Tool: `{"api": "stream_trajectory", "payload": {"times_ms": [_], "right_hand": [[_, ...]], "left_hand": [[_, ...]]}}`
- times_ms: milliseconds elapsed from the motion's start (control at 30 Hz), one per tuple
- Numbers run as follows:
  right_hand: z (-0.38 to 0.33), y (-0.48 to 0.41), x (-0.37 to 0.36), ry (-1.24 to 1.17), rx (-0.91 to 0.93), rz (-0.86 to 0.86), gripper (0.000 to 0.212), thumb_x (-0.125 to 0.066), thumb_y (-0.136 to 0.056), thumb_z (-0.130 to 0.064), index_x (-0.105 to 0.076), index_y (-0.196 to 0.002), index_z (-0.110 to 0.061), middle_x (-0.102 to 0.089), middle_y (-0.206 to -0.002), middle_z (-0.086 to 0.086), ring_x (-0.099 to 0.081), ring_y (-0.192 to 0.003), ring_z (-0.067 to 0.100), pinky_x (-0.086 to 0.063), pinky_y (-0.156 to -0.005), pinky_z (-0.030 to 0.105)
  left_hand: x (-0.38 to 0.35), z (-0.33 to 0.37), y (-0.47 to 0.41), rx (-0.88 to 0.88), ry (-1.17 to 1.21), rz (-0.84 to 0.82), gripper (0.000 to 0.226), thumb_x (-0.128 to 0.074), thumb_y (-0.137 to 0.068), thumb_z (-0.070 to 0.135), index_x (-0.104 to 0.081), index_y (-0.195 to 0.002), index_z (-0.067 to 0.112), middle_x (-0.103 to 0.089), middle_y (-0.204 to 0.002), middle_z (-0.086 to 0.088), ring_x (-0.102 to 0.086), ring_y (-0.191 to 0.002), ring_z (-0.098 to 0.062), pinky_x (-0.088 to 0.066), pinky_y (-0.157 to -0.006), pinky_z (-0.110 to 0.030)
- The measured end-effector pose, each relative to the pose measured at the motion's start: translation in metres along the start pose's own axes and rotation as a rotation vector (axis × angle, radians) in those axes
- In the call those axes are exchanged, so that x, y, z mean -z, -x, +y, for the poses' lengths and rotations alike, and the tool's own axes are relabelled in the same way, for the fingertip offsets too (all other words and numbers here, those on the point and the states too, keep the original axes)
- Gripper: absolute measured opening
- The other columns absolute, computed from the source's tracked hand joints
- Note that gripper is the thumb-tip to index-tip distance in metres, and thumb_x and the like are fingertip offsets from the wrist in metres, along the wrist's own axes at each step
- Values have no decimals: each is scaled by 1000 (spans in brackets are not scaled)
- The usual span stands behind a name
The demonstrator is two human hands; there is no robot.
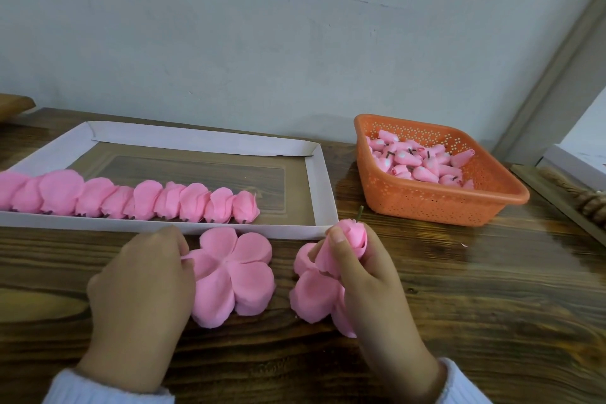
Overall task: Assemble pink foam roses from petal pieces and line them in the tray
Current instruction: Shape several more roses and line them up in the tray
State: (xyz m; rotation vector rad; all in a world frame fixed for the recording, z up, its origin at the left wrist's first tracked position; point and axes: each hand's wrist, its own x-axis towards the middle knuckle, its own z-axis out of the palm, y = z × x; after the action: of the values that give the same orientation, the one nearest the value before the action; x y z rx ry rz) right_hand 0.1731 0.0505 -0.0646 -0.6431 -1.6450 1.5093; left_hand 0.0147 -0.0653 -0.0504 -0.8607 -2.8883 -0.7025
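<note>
One rose bud (352, 233) in right grip (367, 275), edge of petal stack (236, 272) in left grip (144, 285), tray (322, 187) behind

Head view looks down, close over table (459, 272).

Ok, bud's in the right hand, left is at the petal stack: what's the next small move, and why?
Probably peel the top sheet off the left petal stack with the left hand and bring it to the bud. That hand pinches the stack's edge, while the right hand grips the bud with few petals round it, slimmer than the finished roses in the tray.
</note>
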Motion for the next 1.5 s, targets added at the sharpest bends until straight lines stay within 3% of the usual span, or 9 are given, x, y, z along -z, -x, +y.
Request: {"api": "stream_trajectory", "payload": {"times_ms": [467, 600, 733, 800, 1000, 1100, 1200, 1300, 1500], "right_hand": [[1, 0, 0, 14, -11, -8, 20, -51, -96, -27, -61, -90, -10, -66, -68, -14, -59, -64, -6, -45, -62, 9], [0, 0, 0, 6, -15, -6, 22, -53, -93, -32, -61, -90, -12, -67, -70, -12, -60, -66, -3, -46, -64, 11], [0, 0, -2, -8, -22, 1, 35, -58, -87, -47, -60, -89, -12, -68, -73, -3, -62, -69, 6, -51, -68, 23], [0, 0, -3, 0, -42, -11, 28, -56, -88, -44, -60, -86, -17, -69, -76, 2, -63, -72, 12, -52, -75, 37], [2, 0, -2, 15, -12, 0, 25, -54, -95, -32, -59, -89, -8, -69, -77, 4, -63, -71, 11, -50, -70, 26], [3, 0, -1, 26, -14, -5, 23, -55, -97, -30, -60, -89, -9, -69, -77, 3, -63, -72, 11, -50, -71, 24], [3, 0, -1, 11, -18, 9, 21, -54, -97, -26, -60, -88, -8, -68, -72, -3, -61, -68, 6, -48, -67, 18], [3, 0, -2, 23, -31, 0, 24, -55, -92, -35, -60, -87, -12, -69, -76, 3, -63, -71, 10, -52, -71, 27], [3, 1, -2, 9, -35, 5, 25, -56, -96, -32, -59, -87, -9, -69, -74, 1, -61, -68, 7, -49, -67, 20]], "left_hand": [[0, 1, 0, -49, -99, 37, 13, -47, -94, 33, -57, -86, 28, -56, -82, 5, -49, -77, -16, -37, -71, -34], [-4, -4, -5, -90, 309, 90, 6, -59, -90, 18, -61, -85, 18, -64, -71, -2, -54, -69, -23, -39, -62, -34], [-6, 3, -2, -167, 583, 84, 18, -55, -87, 7, -54, -89, 25, -59, -50, -3, -52, -48, -10, -33, -49, -26], [-6, 6, 0, -174, 697, 4, 29, -50, -86, 1, -60, -77, 26, -59, -51, -4, -50, -43, -6, -34, -47, -26], [0, 8, -1, -57, 1288, -420, 39, -48, -88, -7, -77, -75, 15, -72, -76, -18, -71, -65, -23, -53, -50, -19], [0, 8, 1, -135, 1319, -456, 17, -65, -72, 14, -78, -83, 19, -74, -82, -15, -73, -76, -22, -54, -57, -18], [-2, 8, 1, -150, 1255, -445, 23, -70, -59, 25, -77, -80, 24, -75, -79, -12, -73, -75, -20, -54, -58, -17], [-3, 7, 0, -137, 1166, -396, 12, -75, -66, 20, -76, -77, 24, -73, -71, -8, -69, -63, -12, -51, -54, -17], [-9, 1, -4, -84, 1043, -269, 15, -74, -77, 11, -71, -69, 22, -56, -50, 1, -50, -47, -6, -40, -55, -28]]}}
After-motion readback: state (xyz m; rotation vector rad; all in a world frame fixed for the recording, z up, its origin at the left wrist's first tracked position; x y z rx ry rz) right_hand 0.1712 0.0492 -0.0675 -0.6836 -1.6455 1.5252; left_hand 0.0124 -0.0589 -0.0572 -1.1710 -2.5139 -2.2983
